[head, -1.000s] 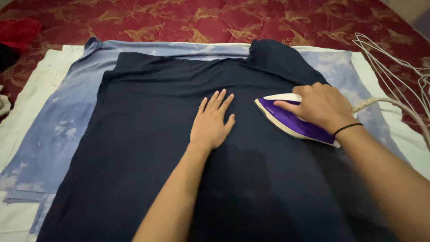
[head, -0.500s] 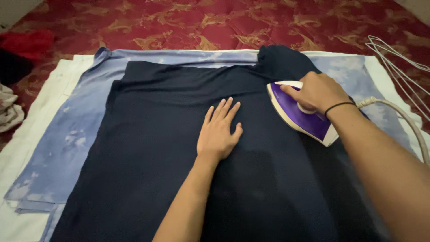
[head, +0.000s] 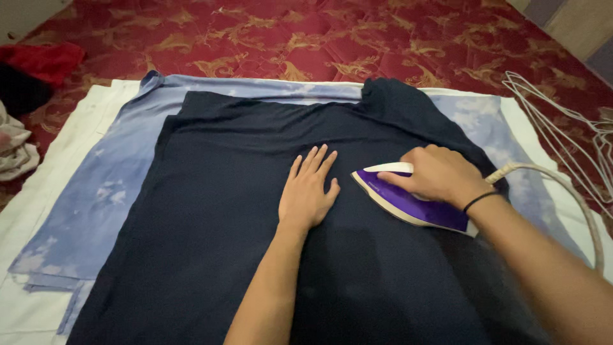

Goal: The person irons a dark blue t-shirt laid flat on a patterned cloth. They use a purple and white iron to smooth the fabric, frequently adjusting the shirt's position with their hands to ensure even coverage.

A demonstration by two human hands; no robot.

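Right hand (head: 439,174) clamped on purple iron (head: 408,199), left hand (head: 306,190) flat, fingers apart, on navy garment (head: 211,211), wire hangers (head: 562,108) beside.

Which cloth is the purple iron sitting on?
The dark navy garment on top. The right hand holds the iron on it. The pale blue cloth and white sheet lie underneath, poking out at the sides.
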